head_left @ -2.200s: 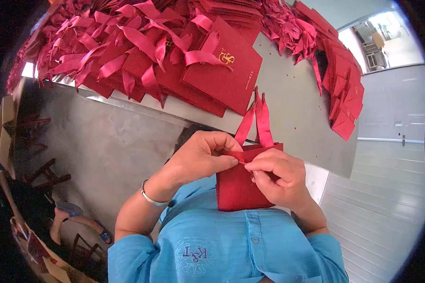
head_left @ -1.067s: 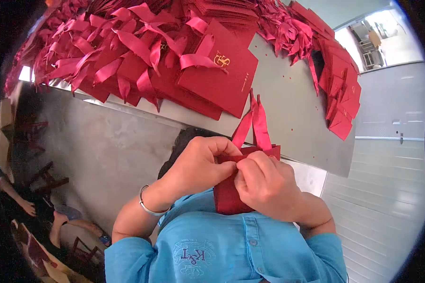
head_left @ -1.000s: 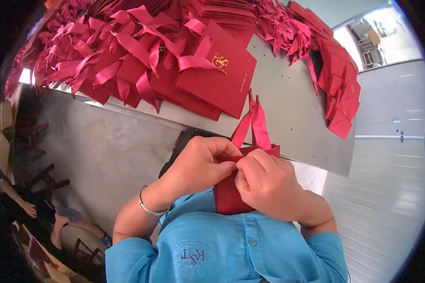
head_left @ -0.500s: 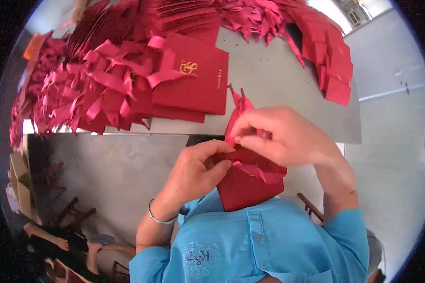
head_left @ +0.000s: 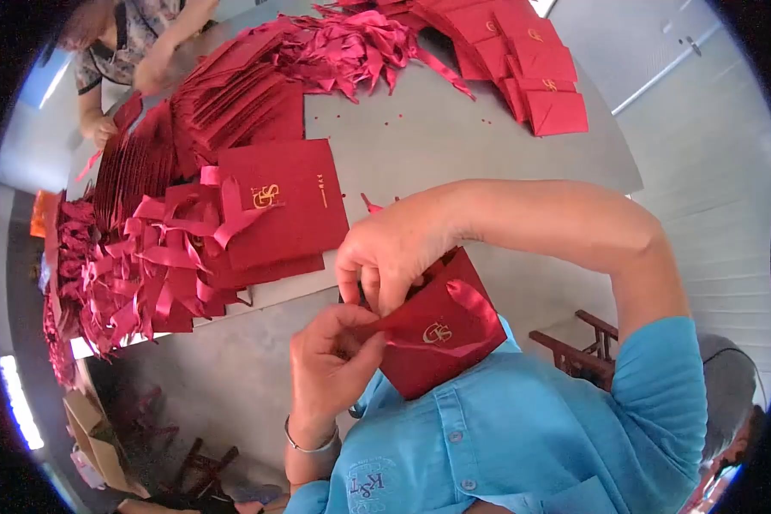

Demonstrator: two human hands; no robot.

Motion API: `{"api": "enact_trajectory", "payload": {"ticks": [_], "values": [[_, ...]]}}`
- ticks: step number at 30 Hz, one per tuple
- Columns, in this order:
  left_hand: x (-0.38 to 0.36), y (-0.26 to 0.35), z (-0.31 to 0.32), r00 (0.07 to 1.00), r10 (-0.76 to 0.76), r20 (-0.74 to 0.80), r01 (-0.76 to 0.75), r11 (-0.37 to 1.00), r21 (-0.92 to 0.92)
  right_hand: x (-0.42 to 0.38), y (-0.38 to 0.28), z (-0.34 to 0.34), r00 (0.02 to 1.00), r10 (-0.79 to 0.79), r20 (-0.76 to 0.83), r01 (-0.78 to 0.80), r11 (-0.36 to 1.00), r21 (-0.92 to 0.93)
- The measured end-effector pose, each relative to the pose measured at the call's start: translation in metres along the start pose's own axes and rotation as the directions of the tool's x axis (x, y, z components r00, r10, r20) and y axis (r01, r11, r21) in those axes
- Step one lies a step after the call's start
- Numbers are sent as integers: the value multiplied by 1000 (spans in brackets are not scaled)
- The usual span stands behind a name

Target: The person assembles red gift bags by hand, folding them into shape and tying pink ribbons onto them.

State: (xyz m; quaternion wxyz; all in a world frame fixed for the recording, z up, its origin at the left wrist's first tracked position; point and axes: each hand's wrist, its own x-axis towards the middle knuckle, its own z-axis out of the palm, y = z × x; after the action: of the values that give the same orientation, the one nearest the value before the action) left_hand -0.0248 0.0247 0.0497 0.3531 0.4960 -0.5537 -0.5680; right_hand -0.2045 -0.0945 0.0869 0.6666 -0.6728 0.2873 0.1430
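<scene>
A small dark-red paper gift bag (head_left: pixel 420 364) with a gold logo is held tilted against the front of my blue shirt. A pink ribbon handle (head_left: pixel 480 313) loops across its front panel. My left hand (head_left: pixel 330 360), with a bangle on the wrist, pinches the bag's left top edge between thumb and fingers. My right hand (head_left: pixel 394 257) reaches over from above, fingers curled down and closed at the bag's mouth; what they grip there is hidden. A bit of pink ribbon shows just behind that hand.
On the grey table (head_left: pixel 454 141) lie ribboned red bags (head_left: pixel 287 201) at left, stacked flat bags (head_left: pixel 240 94), a heap of ribbons (head_left: pixel 351 47) and more bags (head_left: pixel 544 64) at far right. Another person (head_left: pixel 137 51) works at the far left. Wooden stools (head_left: pixel 574 351) stand beside me.
My view has shifted, bringing another person into sight. The bag has turned so its gold logo shows. My right hand has moved from the ribbon above to the bag's left top corner, beside my left.
</scene>
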Motion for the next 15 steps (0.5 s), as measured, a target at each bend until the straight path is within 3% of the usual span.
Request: {"api": "enact_trajectory", "payload": {"ticks": [6, 9, 11, 12, 14, 15], "values": [[2, 2, 2, 1000, -12, 10, 12, 999, -30, 0, 10, 7, 998, -27, -60, 29, 999, 27], [2, 0, -1, 999, -12, 34, 8, 994, 107, 0, 12, 10, 977, -66, -202, 50, 995, -84], [1, 4, 2, 999, 17, 47, -16, 999, -29, 3, 19, 7, 877, -213, -430, 117, 964, -239], [1, 5, 2, 999, 17, 51, -16, 1000, -25, 4, 21, 8, 875, -215, -433, 120, 964, -237], [2, 6, 3, 998, -34, 49, 38, 995, -90, 6, 23, 7, 693, -470, -546, 177, 846, -503], [2, 6, 5, 998, -35, 46, 39, 995, -92, 6, 22, 6, 696, -470, -543, 178, 846, -503]]}}
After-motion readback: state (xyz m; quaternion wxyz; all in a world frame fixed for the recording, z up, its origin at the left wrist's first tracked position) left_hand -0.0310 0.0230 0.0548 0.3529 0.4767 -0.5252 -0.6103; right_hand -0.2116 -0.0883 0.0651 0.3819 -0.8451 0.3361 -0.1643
